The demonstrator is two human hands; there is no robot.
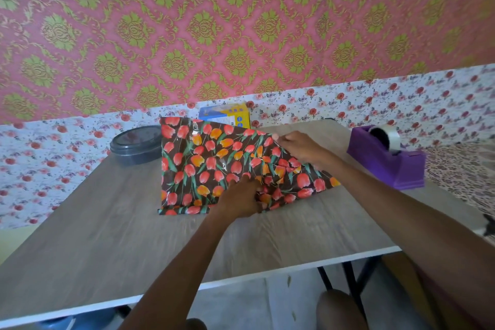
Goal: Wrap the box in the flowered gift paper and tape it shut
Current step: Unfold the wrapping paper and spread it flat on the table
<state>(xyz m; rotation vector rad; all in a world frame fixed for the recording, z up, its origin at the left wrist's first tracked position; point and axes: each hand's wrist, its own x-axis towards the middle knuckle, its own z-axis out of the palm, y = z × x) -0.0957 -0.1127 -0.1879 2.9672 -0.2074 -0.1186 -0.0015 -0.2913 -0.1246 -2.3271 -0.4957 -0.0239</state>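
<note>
Head view: flowered paper lies mid-table, right side crumpled. Left hand grips the near folds; right hand pinches the far edge. Box stands behind the paper. Tape dispenser is at right.

The left forearm and right forearm are bare along their whole visible length. The left grip, right grip and knee are bare.

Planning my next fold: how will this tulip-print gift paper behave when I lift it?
Probably floppy: the gift paper bunches beside the left hand. Likely slippery, judging by its glossy glare. Seemingly light; its near edge curls.
</note>
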